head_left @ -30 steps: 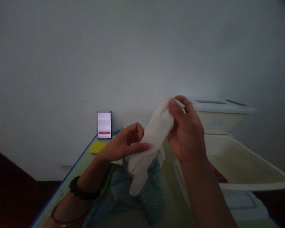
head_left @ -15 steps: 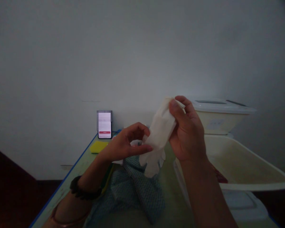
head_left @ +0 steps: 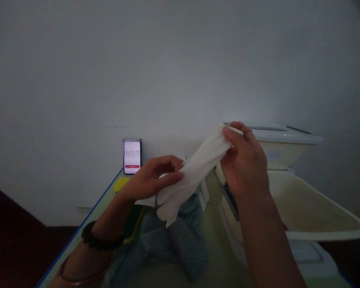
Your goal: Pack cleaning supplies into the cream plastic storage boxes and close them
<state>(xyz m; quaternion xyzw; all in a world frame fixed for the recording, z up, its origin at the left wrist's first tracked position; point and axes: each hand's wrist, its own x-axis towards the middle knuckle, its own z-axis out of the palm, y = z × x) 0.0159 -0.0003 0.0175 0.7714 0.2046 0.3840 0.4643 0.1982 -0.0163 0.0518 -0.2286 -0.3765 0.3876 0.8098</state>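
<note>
A thin white disposable glove (head_left: 195, 170) is stretched at a slant between my hands, its fingers dangling at the lower left. My right hand (head_left: 244, 160) grips the cuff between thumb and fingers. With thumb and forefinger, my left hand (head_left: 156, 176) pinches the glove's side near the finger end. Below it, a crumpled blue-green cloth (head_left: 174, 244) lies on the table (head_left: 219, 256). Part of the cloth is hidden behind the glove, and white material shows beside my left hand.
A lit phone (head_left: 132, 157) stands upright at the back left. Near it lies a yellow sponge (head_left: 121, 184), partly covered by my wrist. At right are a cream basin (head_left: 321, 204) and a lidded container (head_left: 288, 148) behind it. A plain wall rises at the back.
My right hand has moved right and slightly away, pulling the cuff with it. The glove is now longer and more slanted, and my left hand has shifted a little left.
</note>
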